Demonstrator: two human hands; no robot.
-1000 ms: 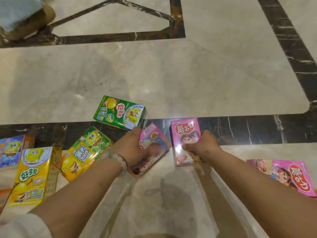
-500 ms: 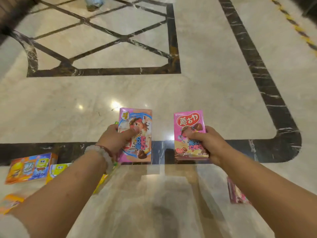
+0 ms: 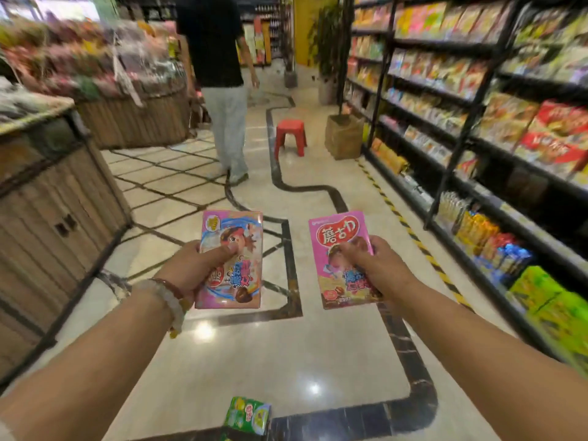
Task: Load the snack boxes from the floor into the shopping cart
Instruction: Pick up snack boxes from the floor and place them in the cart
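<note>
Two pink snack boxes (image 3: 229, 259), green box (image 3: 248, 416), red stool (image 3: 290, 137).

I see a pale marble floor (image 3: 334, 354) with dark inlay bands. A green box (image 3: 248, 415) lies on it at the near edge, touching a dark band. Farther off stand a red stool (image 3: 290, 136), a brown planter (image 3: 343, 140) beside the shelving (image 3: 461, 128), and a person (image 3: 222, 87).

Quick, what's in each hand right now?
Left hand: holds a pink snack box with a cartoon kid, thumb across its front.
Right hand: holds a pink snack box with red lettering.
</note>
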